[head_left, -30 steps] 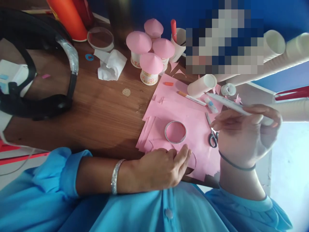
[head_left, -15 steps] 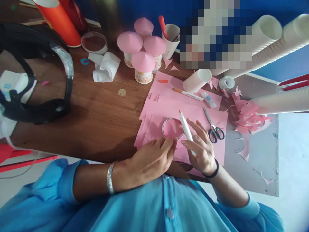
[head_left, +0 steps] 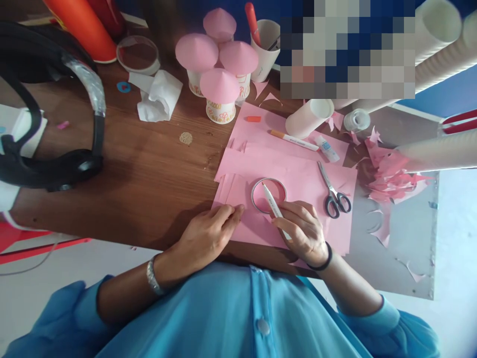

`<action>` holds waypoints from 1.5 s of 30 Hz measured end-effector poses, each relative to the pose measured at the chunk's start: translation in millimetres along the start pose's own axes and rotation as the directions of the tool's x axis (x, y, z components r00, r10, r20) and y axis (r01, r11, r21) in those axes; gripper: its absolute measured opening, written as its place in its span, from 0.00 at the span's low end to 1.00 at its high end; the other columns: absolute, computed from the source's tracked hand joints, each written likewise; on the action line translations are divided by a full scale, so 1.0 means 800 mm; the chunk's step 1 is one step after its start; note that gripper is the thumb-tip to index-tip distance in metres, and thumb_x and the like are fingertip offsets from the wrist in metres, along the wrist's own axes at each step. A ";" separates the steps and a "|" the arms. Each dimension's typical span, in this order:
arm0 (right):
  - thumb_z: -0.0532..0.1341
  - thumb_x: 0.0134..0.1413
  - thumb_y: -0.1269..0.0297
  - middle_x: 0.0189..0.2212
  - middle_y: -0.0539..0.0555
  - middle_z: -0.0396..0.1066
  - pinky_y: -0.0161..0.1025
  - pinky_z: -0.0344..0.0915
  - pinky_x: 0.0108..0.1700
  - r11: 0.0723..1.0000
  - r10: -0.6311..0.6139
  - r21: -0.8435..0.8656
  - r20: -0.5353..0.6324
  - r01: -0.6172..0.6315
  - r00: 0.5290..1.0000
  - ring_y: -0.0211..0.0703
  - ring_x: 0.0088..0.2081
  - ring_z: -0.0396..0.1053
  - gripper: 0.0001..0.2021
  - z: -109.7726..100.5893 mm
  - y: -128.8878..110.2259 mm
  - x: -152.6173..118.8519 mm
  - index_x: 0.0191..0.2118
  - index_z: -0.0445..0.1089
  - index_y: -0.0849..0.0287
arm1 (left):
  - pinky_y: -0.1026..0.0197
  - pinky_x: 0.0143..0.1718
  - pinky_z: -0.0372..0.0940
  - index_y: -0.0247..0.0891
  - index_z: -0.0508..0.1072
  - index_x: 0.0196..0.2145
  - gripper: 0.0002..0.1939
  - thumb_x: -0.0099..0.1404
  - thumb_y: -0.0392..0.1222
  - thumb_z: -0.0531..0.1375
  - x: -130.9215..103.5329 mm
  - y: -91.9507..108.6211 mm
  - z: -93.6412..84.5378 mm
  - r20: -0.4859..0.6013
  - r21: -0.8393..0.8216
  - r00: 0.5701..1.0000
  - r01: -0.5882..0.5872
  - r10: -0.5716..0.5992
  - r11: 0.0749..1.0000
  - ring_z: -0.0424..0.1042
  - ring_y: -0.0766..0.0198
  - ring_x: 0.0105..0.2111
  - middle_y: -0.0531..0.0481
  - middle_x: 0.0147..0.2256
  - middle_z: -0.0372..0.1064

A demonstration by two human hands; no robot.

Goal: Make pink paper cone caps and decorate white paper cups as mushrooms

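In my right hand (head_left: 301, 231) is a white marker pen (head_left: 274, 205), its fingers closed round the barrel and its brownish tip pointing away from me. The tip is over a thin ring (head_left: 253, 193) that lies flat on pink paper (head_left: 301, 171). My left hand (head_left: 210, 231) rests at the left front edge of the pink sheets, fingers stretched out and close together. Nothing shows in it. Right of my right hand lie scissors (head_left: 330, 191) with black handles. A second marker (head_left: 296, 140), a glue tube (head_left: 327, 149) and an orange cap (head_left: 254, 119) lie farther back on the paper.
Several paper cups with pink cone roofs (head_left: 219, 87) stand at the back beside a pen cup (head_left: 263, 62). Pink scraps (head_left: 395, 174) and white paper tubes (head_left: 443, 154) are on the right. A black strap-like frame (head_left: 99, 134) and crumpled white paper (head_left: 160, 97) sit on the left.
My left hand has moved left, away from the ring, onto the sheets' edge. My right hand has tightened round the marker and lowered its tip over the ring.
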State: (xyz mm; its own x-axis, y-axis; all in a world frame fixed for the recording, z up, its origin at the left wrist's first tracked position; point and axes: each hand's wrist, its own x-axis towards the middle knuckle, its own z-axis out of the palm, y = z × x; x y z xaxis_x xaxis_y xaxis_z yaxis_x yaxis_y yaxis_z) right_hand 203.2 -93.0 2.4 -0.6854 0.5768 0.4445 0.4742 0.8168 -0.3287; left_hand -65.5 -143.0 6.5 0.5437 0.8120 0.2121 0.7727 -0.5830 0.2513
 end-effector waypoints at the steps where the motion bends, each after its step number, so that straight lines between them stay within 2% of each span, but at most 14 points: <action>1: 0.57 0.66 0.78 0.38 0.57 0.81 0.50 0.71 0.52 1.000 -0.008 0.003 -0.008 0.008 1.000 0.48 0.50 0.77 0.10 0.001 0.000 -0.001 0.46 0.70 0.58 | 0.60 0.35 0.75 0.26 0.65 0.61 0.23 0.70 0.25 0.54 0.000 0.000 0.000 0.002 0.000 1.000 0.002 -0.002 1.000 0.75 0.63 0.33 0.47 0.36 0.72; 5: 0.61 0.63 0.78 0.37 0.53 0.81 0.55 0.72 0.57 0.999 -0.020 -0.032 -0.117 0.017 0.993 0.48 0.49 0.77 0.10 -0.002 0.001 -0.010 0.44 0.70 0.55 | 0.62 0.34 0.73 0.29 0.64 0.62 0.24 0.70 0.25 0.54 -0.002 -0.001 0.004 -0.019 0.008 1.000 0.014 -0.014 1.000 0.76 0.63 0.35 0.47 0.38 0.73; 9: 0.65 0.60 0.79 0.36 0.50 0.81 0.54 0.72 0.58 0.997 0.008 -0.079 -0.195 -0.024 0.981 0.46 0.49 0.78 0.12 -0.007 -0.003 -0.021 0.41 0.70 0.52 | 0.62 0.34 0.72 0.31 0.64 0.63 0.24 0.70 0.26 0.55 -0.005 -0.002 0.009 -0.033 0.022 0.999 0.016 -0.015 1.000 0.76 0.63 0.36 0.47 0.40 0.74; 13: 0.63 0.62 0.77 0.39 0.51 0.81 0.55 0.71 0.59 0.997 -0.016 -0.076 -0.127 0.006 0.992 0.46 0.52 0.76 0.10 -0.006 -0.007 -0.021 0.42 0.71 0.52 | 0.62 0.33 0.71 0.29 0.65 0.62 0.24 0.70 0.25 0.57 -0.004 -0.001 0.008 -0.026 0.022 1.000 0.010 -0.010 1.000 0.76 0.63 0.35 0.47 0.39 0.74; 20: 0.59 0.63 0.77 0.37 0.56 0.80 0.55 0.72 0.56 0.994 -0.098 -0.059 -0.027 0.096 0.995 0.48 0.52 0.75 0.09 -0.001 -0.009 0.002 0.42 0.70 0.56 | 0.62 0.34 0.70 0.29 0.67 0.61 0.21 0.72 0.28 0.57 -0.004 -0.001 0.007 -0.020 0.007 0.999 0.034 -0.033 0.999 0.74 0.64 0.33 0.49 0.36 0.72; 26: 0.59 0.63 0.78 0.39 0.54 0.80 0.53 0.73 0.55 0.995 -0.079 -0.060 -0.012 0.079 0.997 0.46 0.50 0.74 0.10 0.003 -0.008 0.003 0.42 0.70 0.54 | 0.61 0.35 0.72 0.29 0.67 0.60 0.20 0.71 0.28 0.58 -0.004 -0.002 0.005 -0.007 -0.023 1.000 0.030 -0.030 0.999 0.75 0.63 0.35 0.48 0.38 0.73; 33: 0.60 0.63 0.78 0.41 0.57 0.80 0.56 0.72 0.57 0.999 -0.047 -0.018 -0.009 0.047 0.999 0.49 0.52 0.75 0.11 0.006 -0.005 -0.005 0.45 0.72 0.56 | 0.61 0.35 0.71 0.30 0.67 0.61 0.21 0.72 0.28 0.56 -0.004 -0.002 0.003 0.009 -0.045 0.999 0.042 -0.042 0.998 0.76 0.63 0.34 0.47 0.37 0.73; 38: 0.62 0.63 0.77 0.42 0.55 0.80 0.55 0.74 0.56 0.999 -0.023 -0.037 -0.013 0.022 1.000 0.48 0.52 0.75 0.12 0.008 -0.002 -0.013 0.48 0.72 0.53 | 0.61 0.33 0.71 0.30 0.67 0.61 0.21 0.72 0.29 0.56 -0.003 -0.002 0.000 0.029 -0.014 0.999 0.036 -0.036 0.999 0.76 0.63 0.34 0.47 0.38 0.73; 45: 0.62 0.63 0.77 0.40 0.56 0.79 0.53 0.75 0.54 1.000 -0.005 0.001 -0.042 0.005 0.999 0.49 0.51 0.75 0.12 0.009 -0.001 -0.009 0.49 0.72 0.55 | 0.60 0.33 0.70 0.33 0.68 0.61 0.20 0.73 0.32 0.58 -0.002 -0.001 -0.001 0.013 0.004 0.999 0.049 -0.049 0.999 0.76 0.62 0.33 0.47 0.37 0.72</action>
State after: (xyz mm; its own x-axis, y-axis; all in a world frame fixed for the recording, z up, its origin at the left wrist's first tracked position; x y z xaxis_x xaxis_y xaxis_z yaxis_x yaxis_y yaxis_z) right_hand 204.0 -97.9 -6.5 -0.6641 0.5729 0.4804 0.4704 0.8196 -0.3271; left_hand -67.1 -144.0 6.8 0.5096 0.8399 0.1869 0.7996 -0.5425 0.2575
